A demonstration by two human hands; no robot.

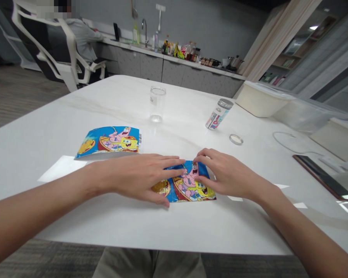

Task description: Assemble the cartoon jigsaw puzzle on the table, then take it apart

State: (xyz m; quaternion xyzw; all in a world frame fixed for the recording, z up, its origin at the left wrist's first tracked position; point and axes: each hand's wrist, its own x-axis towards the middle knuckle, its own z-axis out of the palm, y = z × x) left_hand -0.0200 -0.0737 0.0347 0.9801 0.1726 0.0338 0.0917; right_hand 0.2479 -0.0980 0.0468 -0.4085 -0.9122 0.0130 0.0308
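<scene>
A small cartoon jigsaw puzzle, blue with pink and yellow figures, lies flat on the white table in front of me. My left hand rests flat over its left part, palm down and fingers spread, hiding that side. At the right side is my right hand, its fingers bent and apart, with the fingertips and thumb touching the picture near its upper right. Farther left, a curved sheet carries the same picture and a barcode at its edge.
Beyond the hands stand a clear jar without a lid and a printed jar with a silver lid. A silver ring-like lid lies nearby. At right are a phone, a cable and pale bins. A person sits back left.
</scene>
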